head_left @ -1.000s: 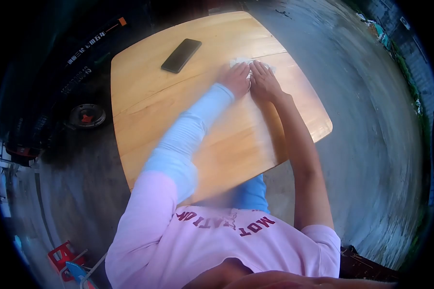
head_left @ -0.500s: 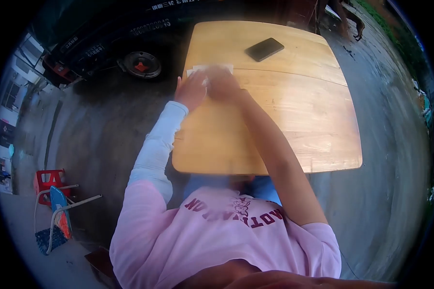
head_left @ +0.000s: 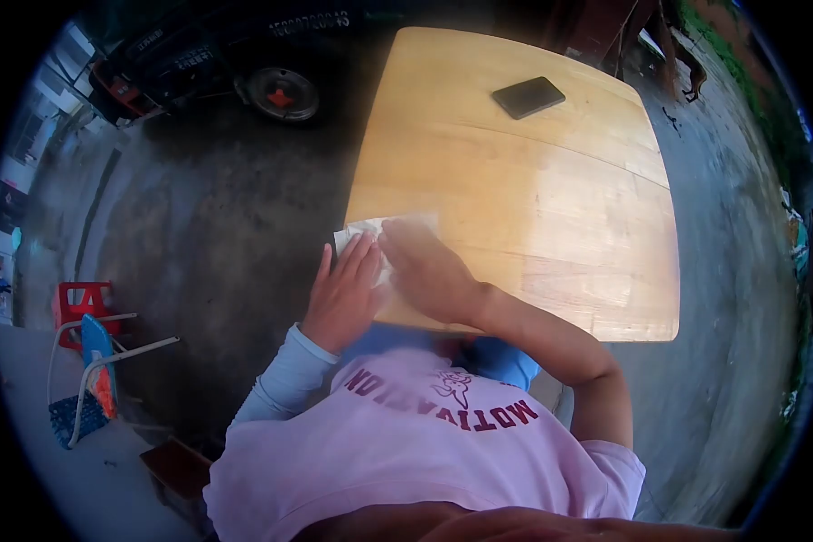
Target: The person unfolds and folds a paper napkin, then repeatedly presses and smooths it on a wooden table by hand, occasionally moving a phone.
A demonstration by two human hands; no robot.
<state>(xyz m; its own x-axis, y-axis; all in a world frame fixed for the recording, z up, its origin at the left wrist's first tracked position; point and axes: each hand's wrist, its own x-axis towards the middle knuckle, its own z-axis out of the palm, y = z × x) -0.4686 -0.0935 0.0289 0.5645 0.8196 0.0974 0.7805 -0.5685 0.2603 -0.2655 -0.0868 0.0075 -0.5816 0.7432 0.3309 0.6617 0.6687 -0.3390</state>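
Observation:
A wooden table (head_left: 479,181) with a glossy top stands before me. Near its left edge a white cloth or tissue (head_left: 363,226) lies under both hands. My left hand (head_left: 345,287), below a light blue sleeve, rests flat on it with fingers stretched out. Beside it, my right hand (head_left: 429,271) presses on the cloth's right part, its fingers blurred by motion. A dark phone (head_left: 528,97) lies towards the table's far edge, away from both hands.
A dark vehicle with a wheel (head_left: 282,95) stands at the back left. At the left are a red stool (head_left: 83,298) and a chair (head_left: 97,366) with a metal frame. Wet concrete ground (head_left: 727,271) lies to the right.
Both hands and the cloth have moved from the table's far right part to its left edge, then nearer to my body. The view has turned, so the table and phone appear further right.

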